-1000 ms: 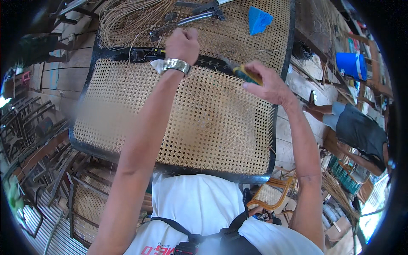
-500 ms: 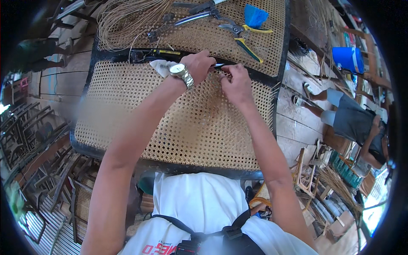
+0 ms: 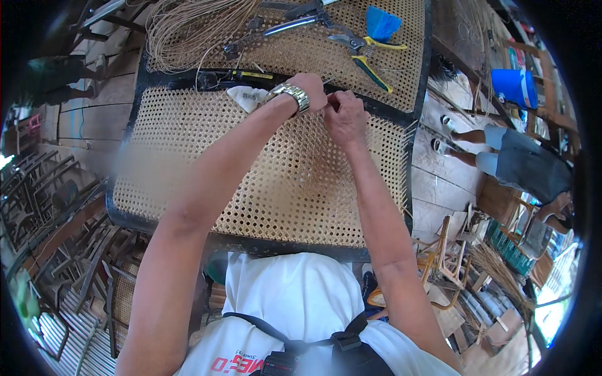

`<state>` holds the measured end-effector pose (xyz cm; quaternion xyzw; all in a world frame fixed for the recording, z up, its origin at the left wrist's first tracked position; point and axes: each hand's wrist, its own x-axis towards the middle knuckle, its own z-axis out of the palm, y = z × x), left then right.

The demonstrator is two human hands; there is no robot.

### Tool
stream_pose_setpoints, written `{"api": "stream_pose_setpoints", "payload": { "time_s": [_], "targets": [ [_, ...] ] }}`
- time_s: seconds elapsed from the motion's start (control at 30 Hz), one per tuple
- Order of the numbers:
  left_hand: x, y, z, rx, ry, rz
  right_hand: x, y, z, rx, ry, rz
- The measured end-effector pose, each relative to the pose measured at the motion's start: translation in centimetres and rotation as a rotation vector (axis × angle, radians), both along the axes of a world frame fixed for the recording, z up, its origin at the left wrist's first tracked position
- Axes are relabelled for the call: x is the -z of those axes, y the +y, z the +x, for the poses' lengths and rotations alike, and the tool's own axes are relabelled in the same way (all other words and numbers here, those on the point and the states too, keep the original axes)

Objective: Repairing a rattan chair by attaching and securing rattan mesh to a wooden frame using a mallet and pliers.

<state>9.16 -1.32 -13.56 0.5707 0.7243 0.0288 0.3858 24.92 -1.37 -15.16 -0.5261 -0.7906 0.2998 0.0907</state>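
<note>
My left hand (image 3: 308, 89), with a metal watch (image 3: 292, 95) on the wrist, is closed over the black frame bar (image 3: 216, 80) between two woven cane panels. Whatever its fingers hold is hidden. Close against it, my right hand (image 3: 347, 118) is closed with thumb and fingers pinched at the upper edge of the near cane panel (image 3: 276, 178). I cannot make out what is in that pinch. A white cloth-like piece (image 3: 246, 98) lies left of my left hand. Next to it, on the bar, rests a black and yellow tool (image 3: 253, 74).
On the far panel lie a coil of cane strands (image 3: 188, 34), yellow-handled pruning shears (image 3: 371, 62), a long metal-handled tool (image 3: 288, 26) and a blue block (image 3: 383, 24). Another person (image 3: 520, 156) is at the right, near a blue container (image 3: 514, 88). Chair frames (image 3: 69, 244) crowd the left.
My left hand has moved right and turned over, closing the gap to my right hand. The pale blade tip between them no longer shows. The other person has shifted their feet.
</note>
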Motion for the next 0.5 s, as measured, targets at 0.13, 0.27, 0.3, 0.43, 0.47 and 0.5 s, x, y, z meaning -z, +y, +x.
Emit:
{"api": "stream_pose_setpoints", "payload": {
  "time_s": [0.13,0.27,0.3,0.43,0.47,0.5],
  "targets": [
    [-0.3,-0.4,0.4,-0.048,-0.001,-0.034,1.2,-0.6,0.0,-0.06,-0.046,0.253],
    [-1.0,-1.4,1.2,-0.176,0.049,-0.039,0.8,-0.9,-0.2,-0.106,-0.101,0.298],
    [-0.6,-1.9,0.9,-0.244,0.001,0.006,0.7,-0.8,-0.2,-0.112,-0.103,0.302],
    [-1.0,-3.7,-0.2,-0.39,-0.104,0.187,0.3,-0.3,0.0,-0.227,-0.082,0.365],
    [-1.9,-4.5,-0.7,-0.49,-0.216,0.247,0.0,-0.2,0.1,-0.269,-0.124,0.368],
    [-3.3,-5.6,-1.7,-0.499,-0.211,0.313,-0.3,-0.2,0.0,-0.277,-0.128,0.367]
  ]
}}
